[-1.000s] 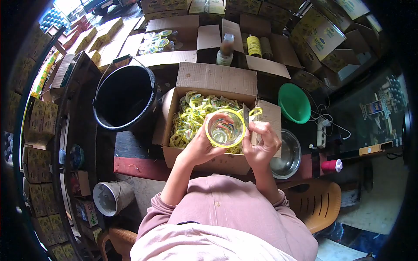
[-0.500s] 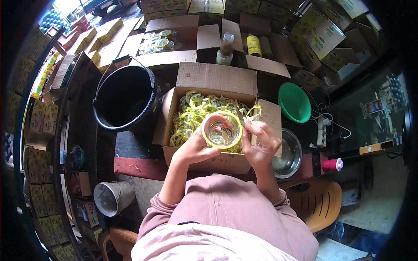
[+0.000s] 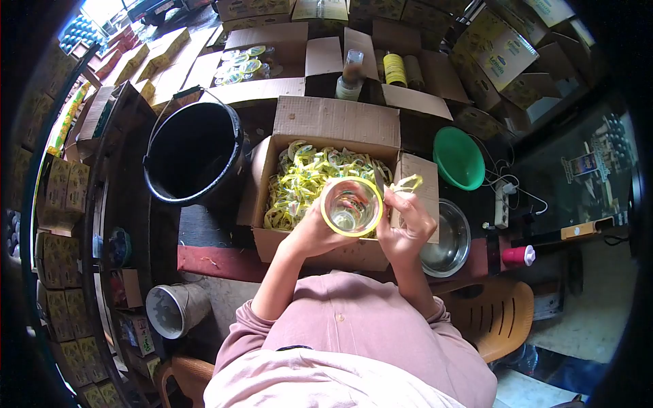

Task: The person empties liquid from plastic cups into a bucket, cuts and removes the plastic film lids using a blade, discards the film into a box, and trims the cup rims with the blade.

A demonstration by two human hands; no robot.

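My left hand (image 3: 309, 232) is wrapped round a clear plastic cup (image 3: 348, 216) with a yellow rim, its open mouth tilted towards me. Beside the rim, my right hand (image 3: 407, 230) is closed on a knife (image 3: 379, 179); the dark blade points up and away, and the handle is hidden in the fingers. A thin yellow-and-clear film strip (image 3: 410, 182) sticks out above the right fingers, near the cup. Below both hands stands an open cardboard box (image 3: 337, 119), filled with a heap of yellow and clear film scraps (image 3: 309, 177).
To the left is a black bucket (image 3: 241, 153); to the right are a green bowl (image 3: 459, 156) and a metal bowl (image 3: 452, 241). Behind, an open carton holds lidded cups (image 3: 241, 66), and another holds a yellow cup stack (image 3: 394, 69). A grey bucket (image 3: 166, 311) stands low left.
The film strip has swung outward to the right, away from the cup's rim. The cup has shifted slightly right; both hands keep their hold.
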